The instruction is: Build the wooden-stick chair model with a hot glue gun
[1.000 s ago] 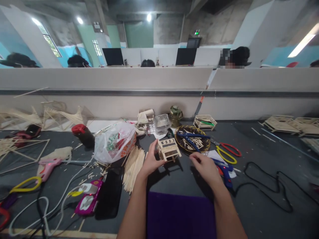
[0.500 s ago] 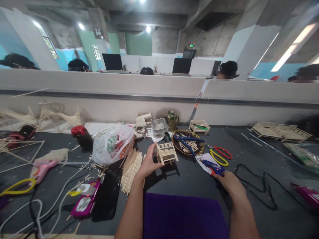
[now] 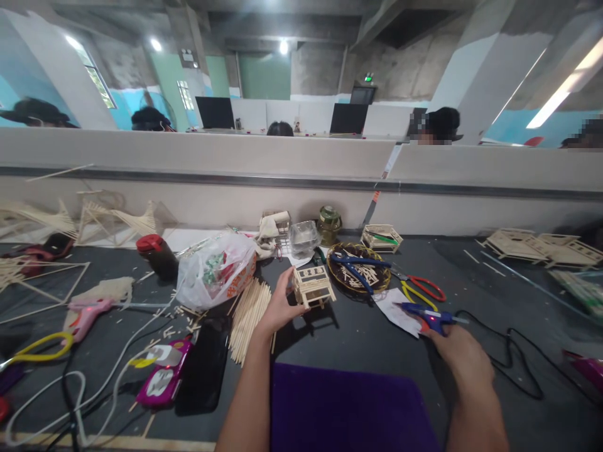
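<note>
My left hand [image 3: 281,306] grips a small wooden stick model [image 3: 313,287] by its left side, thumb at its lower edge, fingers behind. The model is above the dark table, with a shadow under it. My right hand [image 3: 456,351] is closed on a blue glue gun [image 3: 432,317] with a small red light and an orange part near my fingers. The gun's nozzle points left, over a white sheet of paper [image 3: 396,309]. A purple mat [image 3: 348,408] lies between my forearms.
Left of my left hand are a bundle of sticks [image 3: 247,320], a plastic bag [image 3: 214,270], a black phone [image 3: 203,367] and a pink glue gun [image 3: 89,314]. Beyond the model, a wicker basket [image 3: 332,276] holds pliers; scissors [image 3: 426,289] lie beside it.
My right hand has moved right with the blue glue gun, uncovering more of the white paper. My left hand and the model have barely moved. The view has shifted slightly.
</note>
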The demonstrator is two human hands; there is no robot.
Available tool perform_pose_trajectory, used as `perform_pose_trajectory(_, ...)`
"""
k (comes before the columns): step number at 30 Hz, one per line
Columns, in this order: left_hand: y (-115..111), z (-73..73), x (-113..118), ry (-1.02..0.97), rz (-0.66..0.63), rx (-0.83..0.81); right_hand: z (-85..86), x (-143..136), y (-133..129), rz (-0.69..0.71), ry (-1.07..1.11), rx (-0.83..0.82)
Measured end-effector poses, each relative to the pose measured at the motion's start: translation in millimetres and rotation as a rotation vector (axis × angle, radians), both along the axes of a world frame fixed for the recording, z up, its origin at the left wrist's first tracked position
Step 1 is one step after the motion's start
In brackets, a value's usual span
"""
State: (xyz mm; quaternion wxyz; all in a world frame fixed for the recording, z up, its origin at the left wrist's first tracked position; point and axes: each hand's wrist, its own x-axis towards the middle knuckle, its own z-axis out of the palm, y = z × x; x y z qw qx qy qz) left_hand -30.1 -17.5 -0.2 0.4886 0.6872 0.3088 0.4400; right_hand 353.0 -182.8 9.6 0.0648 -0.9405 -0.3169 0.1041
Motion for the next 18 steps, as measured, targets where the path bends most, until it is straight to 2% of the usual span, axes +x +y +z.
perform_pose_trajectory(2,0,1.0,0,0.001,-0.001,-0.009,13.9,-6,1,-0.047,-0.002,0.025)
perform_pose_trajectory(4,-1,2.5,0,-0.002,-0.009,-0.025,32.5,-13,5,-0.040,-0.024,0.150)
perform_pose_trajectory(6,-1,4.0,-1,-0.011,-0.028,-0.043,54.0,-24,10,-0.067,0.009,0.294)
perform_pose_trajectory(8,-2,5.1,-2,-0.016,-0.055,-0.059,76.1,-42,20,-0.061,0.085,0.506)
perform_pose_trajectory(11,-2,5.5,-4,-0.021,-0.085,-0.081,105.3,-79,38,0.123,0.463,0.804)
perform_pose_trajectory(12,-2,5.5,-4,-0.024,-0.092,-0.088,113.0,-92,44,0.218,0.574,0.832)
perform_pose_trajectory(15,-1,5.3,-6,-0.040,-0.106,-0.104,128.5,-124,63,0.490,0.742,0.844)
perform_pose_trajectory(18,0,4.3,-7,-0.044,-0.119,-0.109,132.2,-142,79,0.641,0.731,0.736)
